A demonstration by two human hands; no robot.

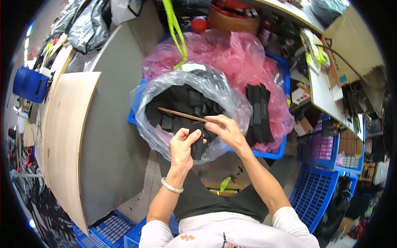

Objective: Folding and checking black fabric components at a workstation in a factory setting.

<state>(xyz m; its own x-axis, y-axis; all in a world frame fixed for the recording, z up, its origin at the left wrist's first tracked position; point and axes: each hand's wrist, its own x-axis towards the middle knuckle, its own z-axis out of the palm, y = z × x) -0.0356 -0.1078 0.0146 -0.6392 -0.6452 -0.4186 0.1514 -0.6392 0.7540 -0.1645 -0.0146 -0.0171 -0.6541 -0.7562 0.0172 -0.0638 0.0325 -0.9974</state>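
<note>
Left hand [183, 145]: fingers closed around a black strip [197, 145], held above the clear bag [231, 105] of black strips. Right hand [223, 129]: fingers pinched on a thin wooden stick [178, 113], lying across the bag's mouth.

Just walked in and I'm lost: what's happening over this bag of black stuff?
A person works over a clear plastic bag full of black fabric strips. Their left hand pinches one black strip, while the right hand holds a thin wooden stick pointing across the bag's opening. More strips lie stacked on pink plastic sheeting in a blue crate.
</note>
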